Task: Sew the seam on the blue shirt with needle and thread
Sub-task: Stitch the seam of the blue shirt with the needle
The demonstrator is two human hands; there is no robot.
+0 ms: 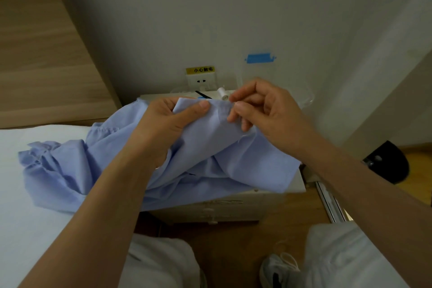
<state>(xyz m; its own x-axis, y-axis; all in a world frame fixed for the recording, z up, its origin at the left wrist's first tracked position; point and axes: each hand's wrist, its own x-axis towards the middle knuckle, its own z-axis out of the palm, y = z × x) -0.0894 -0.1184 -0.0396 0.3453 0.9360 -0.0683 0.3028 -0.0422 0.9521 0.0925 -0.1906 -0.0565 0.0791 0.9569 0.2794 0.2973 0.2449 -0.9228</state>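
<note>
A bed with a white sheet [35,194] fills the near left. The blue shirt [70,170] lies crumpled across it and drapes rightward over a pale nightstand [233,208] against the far wall, and one fold is lifted between the person's hands.

The left hand [163,128] grips that raised fold, with the thumb pressed flat on top and the fingers curled underneath. The right hand [264,110] meets the fold's right end. Its thumb and forefinger pinch together at the fabric's top edge and the other fingers curl loosely below. The needle is too small to tell whether it lies in the pinch.

A wall socket [201,80] sits behind the nightstand. A white thread spool [222,93] stands on the nightstand's far edge, just beyond the fingertips.
</note>
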